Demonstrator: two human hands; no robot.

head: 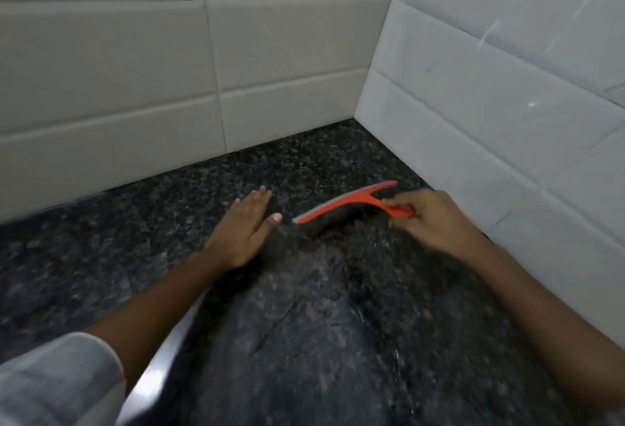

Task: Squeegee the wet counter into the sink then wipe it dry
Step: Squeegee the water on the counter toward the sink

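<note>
An orange squeegee (pixel 341 204) with a grey blade edge lies tilted on the dark speckled stone counter (pixel 304 324), near the back right corner. My right hand (pixel 429 219) grips its handle, fingers curled round it. My left hand (pixel 245 226) lies flat on the counter just left of the blade's near end, fingers straight, apart from the squeegee. Wet streaks and droplets glint on the counter in front of the blade. No sink is in view.
White tiled walls (pixel 135 70) meet at a corner behind and to the right (pixel 507 87) of the squeegee. A grey-white sleeve (pixel 57 381) shows at the lower left. A pale glossy strip (pixel 162 358) runs along the counter beside my left forearm.
</note>
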